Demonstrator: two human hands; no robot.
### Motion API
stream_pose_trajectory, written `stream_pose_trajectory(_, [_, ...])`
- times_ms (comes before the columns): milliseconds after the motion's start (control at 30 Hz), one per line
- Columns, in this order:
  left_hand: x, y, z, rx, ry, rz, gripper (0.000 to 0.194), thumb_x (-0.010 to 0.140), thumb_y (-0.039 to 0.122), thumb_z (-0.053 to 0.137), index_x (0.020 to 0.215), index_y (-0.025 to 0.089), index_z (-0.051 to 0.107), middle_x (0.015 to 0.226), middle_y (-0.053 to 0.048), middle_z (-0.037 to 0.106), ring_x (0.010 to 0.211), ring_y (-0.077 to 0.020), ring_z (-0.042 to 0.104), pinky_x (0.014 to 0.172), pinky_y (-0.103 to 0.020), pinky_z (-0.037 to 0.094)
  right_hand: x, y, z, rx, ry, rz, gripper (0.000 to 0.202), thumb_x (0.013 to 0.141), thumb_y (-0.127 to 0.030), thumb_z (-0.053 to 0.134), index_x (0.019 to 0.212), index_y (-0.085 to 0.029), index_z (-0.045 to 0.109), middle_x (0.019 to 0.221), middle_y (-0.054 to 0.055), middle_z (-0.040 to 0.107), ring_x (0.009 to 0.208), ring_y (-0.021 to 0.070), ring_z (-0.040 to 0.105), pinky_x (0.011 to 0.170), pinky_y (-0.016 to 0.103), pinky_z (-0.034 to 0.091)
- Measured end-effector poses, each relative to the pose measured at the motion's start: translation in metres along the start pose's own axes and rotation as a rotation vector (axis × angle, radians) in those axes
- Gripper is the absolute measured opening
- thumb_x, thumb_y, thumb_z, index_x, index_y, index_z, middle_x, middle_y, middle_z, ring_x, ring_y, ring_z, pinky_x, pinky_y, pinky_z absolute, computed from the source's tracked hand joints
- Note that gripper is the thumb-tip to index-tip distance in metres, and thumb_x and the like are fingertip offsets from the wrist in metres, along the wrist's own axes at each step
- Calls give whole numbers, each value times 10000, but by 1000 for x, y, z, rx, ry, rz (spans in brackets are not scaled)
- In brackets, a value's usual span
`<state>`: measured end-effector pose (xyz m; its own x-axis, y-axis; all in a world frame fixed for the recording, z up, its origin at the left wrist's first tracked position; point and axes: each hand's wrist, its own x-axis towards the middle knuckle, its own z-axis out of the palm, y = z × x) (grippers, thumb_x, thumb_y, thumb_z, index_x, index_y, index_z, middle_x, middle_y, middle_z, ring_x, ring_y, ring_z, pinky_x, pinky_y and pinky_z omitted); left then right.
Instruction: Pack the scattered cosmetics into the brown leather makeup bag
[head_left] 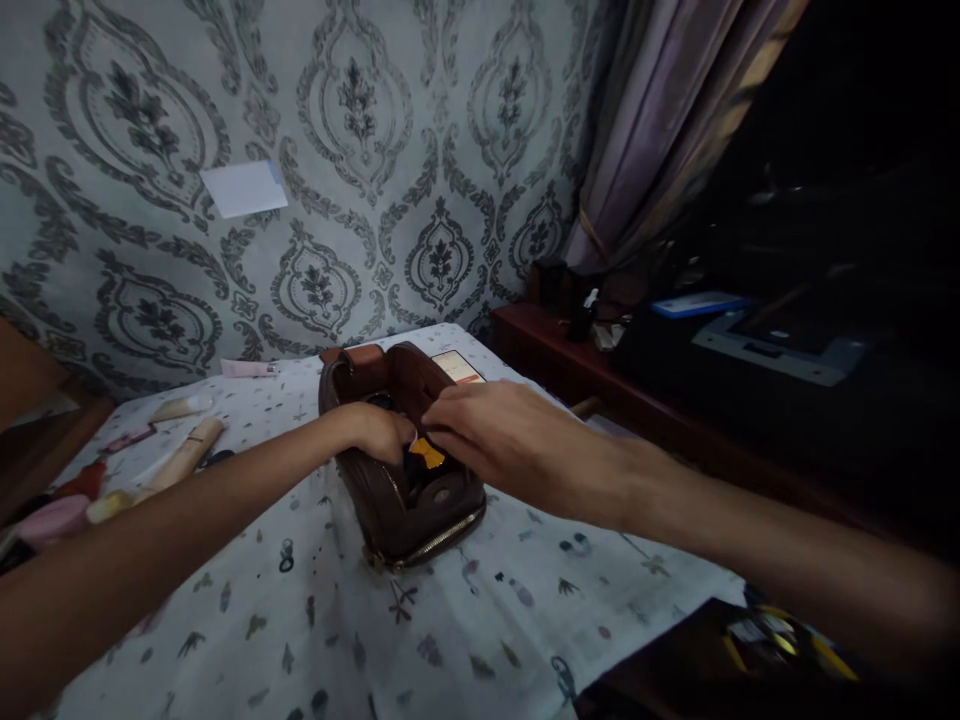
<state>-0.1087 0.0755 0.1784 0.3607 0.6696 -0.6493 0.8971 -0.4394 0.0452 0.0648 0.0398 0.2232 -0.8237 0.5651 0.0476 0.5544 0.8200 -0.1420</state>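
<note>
A brown zippered bag point(375, 490) lies unzipped on the patterned white cloth point(352, 640), its opening facing up. My left hand point(379, 432) reaches down into it, with the fingertips hidden inside. Close to those fingers, within the bag, sits a small orange-yellow item point(427, 453) whose kind I cannot make out. From the right, my right hand point(502, 430) bends over the bag's right side wall, its fingers closed round the rim. Other dark contents of the bag are too dim to name.
Cosmetic tubes point(184, 452) and a pink round container point(56, 520) lie at the left. A pink tube point(247, 369) rests near the wall. Behind the bag is a boxed palette-like item point(457, 367). A dark red shelf point(555, 350) with small bottles stands at right.
</note>
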Motion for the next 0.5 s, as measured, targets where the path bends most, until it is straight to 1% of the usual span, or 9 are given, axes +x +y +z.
stream_pose_trajectory(67, [-2,5,-4,29,-55,-69,553,648,363,695,1142,118,661,1154,-120,709,951,-240,664,767,-248,515,-15,5,13,116,92,-57,202,940,-168,497,939,-152,699,930,81,699,855,172,659,742,248,467])
stream_pose_trajectory(100, [-3,7,-5,39,-73,-90,549,655,362,690,1148,122,656,1162,-119,706,955,-238,664,752,-241,511,-21,7,21,164,151,-100,206,947,-179,494,939,-156,698,920,76,698,849,170,658,742,251,479])
stream_pose_trajectory(200, [-5,11,-8,53,-90,-104,552,656,376,694,1142,117,654,1150,-124,709,937,-237,666,710,-232,502,-39,9,46,283,301,-204,218,963,-191,474,1002,-167,687,949,78,701,870,170,660,767,272,519])
stream_pose_trajectory(333, [-5,13,-9,56,-119,-114,666,604,453,741,1157,95,647,1151,-144,706,921,-254,664,681,-248,498,-53,7,71,426,507,-320,192,952,-157,493,1030,-171,667,1031,103,711,956,167,659,808,282,555])
stream_pose_trajectory(433, [-5,11,-9,28,-145,-117,699,582,488,749,1159,104,651,1132,-133,714,903,-246,670,681,-243,498,-61,7,85,532,637,-318,204,917,-108,538,1071,-173,654,1006,99,723,940,169,669,800,294,564])
stream_pose_trajectory(500, [-4,8,-9,8,-115,-121,699,584,501,747,1172,136,652,1131,-113,717,906,-236,673,704,-236,501,-66,9,94,599,706,-263,214,906,-95,543,1054,-192,664,937,78,730,864,168,679,752,300,567])
